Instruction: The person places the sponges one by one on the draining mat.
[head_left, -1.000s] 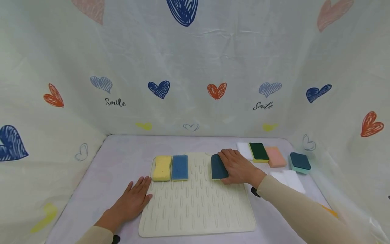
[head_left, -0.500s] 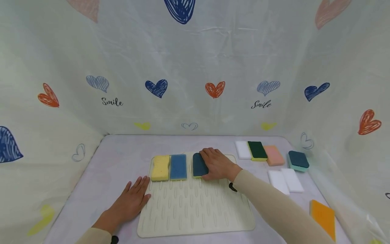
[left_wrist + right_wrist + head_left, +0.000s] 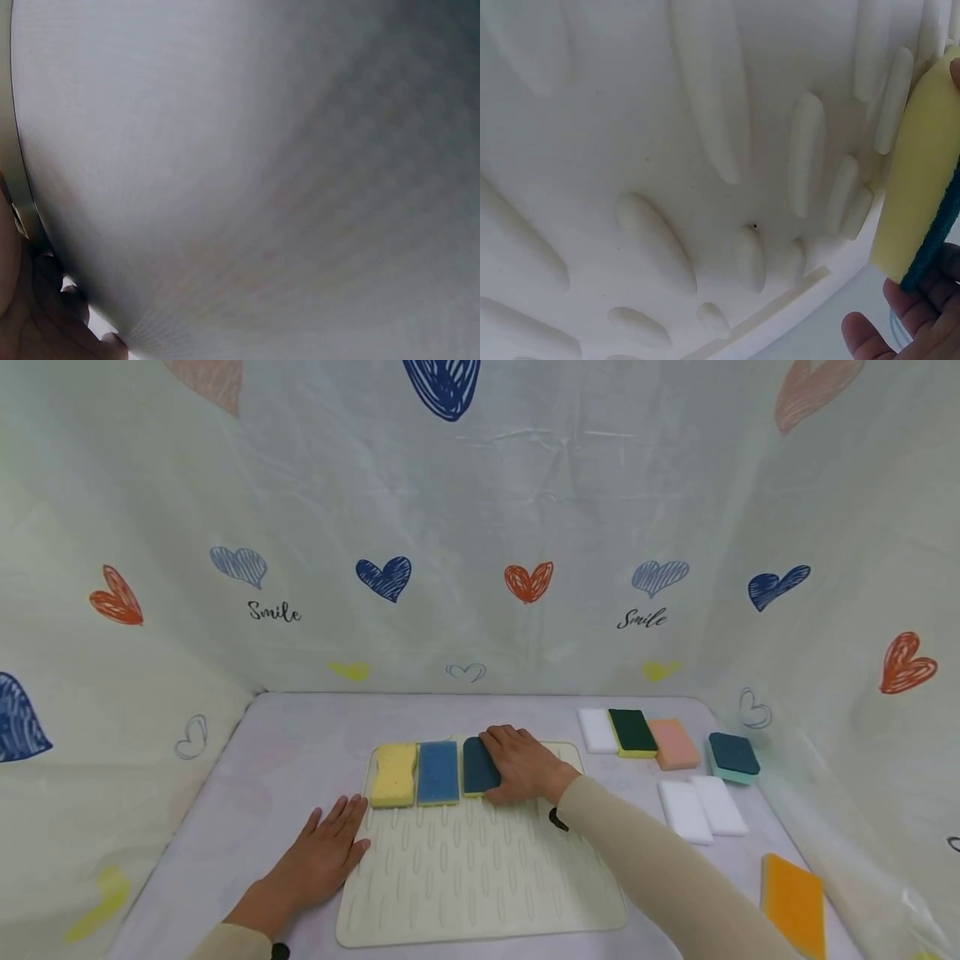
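Head view: "Smile" (image 3: 274, 612) twice on apparent curtain (image 3: 457, 502) behind held sponge (image 3: 478, 767).

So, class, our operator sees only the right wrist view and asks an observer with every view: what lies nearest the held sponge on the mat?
Observer: The blue sponge lies just left of the held sponge.
Operator: Where is the left hand?
Observer: At the left edge of the mat.
Operator: Anything off the mat to the right?
Observer: Yes, an orange pad lies there, on the table.
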`<state>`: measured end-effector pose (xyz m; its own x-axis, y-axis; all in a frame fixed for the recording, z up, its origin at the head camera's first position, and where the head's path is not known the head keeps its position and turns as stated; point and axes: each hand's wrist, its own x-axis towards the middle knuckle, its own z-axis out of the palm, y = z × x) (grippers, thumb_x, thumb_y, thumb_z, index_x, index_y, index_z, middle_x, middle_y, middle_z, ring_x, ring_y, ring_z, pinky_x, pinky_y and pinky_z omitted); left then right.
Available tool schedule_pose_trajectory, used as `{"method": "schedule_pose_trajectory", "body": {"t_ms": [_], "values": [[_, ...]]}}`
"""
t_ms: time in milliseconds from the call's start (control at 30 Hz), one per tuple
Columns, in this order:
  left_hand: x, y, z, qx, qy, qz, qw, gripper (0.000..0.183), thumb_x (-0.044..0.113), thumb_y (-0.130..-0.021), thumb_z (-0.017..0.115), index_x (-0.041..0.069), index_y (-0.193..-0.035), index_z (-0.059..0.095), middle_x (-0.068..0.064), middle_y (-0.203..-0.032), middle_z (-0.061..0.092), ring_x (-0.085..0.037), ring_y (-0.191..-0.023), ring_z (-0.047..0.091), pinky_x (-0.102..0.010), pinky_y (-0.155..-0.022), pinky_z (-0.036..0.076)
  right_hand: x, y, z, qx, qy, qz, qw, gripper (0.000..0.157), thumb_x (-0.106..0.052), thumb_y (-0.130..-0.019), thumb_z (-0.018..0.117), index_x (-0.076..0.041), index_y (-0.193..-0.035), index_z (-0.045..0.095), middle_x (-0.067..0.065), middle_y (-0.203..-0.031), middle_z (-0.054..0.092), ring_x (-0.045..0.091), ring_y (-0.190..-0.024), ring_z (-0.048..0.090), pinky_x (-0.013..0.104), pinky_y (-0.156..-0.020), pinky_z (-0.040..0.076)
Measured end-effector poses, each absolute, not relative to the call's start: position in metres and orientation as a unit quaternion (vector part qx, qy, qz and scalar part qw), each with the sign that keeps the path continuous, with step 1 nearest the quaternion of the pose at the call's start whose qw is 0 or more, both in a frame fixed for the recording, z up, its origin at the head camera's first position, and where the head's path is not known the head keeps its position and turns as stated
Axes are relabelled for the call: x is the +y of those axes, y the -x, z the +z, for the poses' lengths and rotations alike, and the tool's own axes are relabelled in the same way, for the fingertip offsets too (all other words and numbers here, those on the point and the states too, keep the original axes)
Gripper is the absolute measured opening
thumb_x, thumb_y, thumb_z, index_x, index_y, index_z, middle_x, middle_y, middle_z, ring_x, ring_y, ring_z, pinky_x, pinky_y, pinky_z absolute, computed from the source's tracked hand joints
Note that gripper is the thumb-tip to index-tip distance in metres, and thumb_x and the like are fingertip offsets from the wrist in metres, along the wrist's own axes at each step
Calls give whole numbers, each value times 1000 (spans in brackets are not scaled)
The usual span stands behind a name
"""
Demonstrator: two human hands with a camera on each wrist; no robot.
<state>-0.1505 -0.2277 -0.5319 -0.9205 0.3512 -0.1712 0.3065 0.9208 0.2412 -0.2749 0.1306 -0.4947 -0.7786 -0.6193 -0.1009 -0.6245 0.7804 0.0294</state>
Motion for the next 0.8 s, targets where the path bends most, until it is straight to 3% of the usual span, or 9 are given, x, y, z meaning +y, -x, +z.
{"method": "schedule_pose_trajectory", "body": {"t_ms": [800], "values": [[-228, 148, -532, 975, -172, 109, 87, 70, 39, -112, 50, -3, -164, 30, -24, -169, 34, -46, -157, 29, -71, -124, 21, 126, 277, -498, 947, 312, 21, 73, 100, -65, -89, 65, -8, -164, 34, 10, -165, 40, 28, -152, 40, 48, -121, 39]]}}
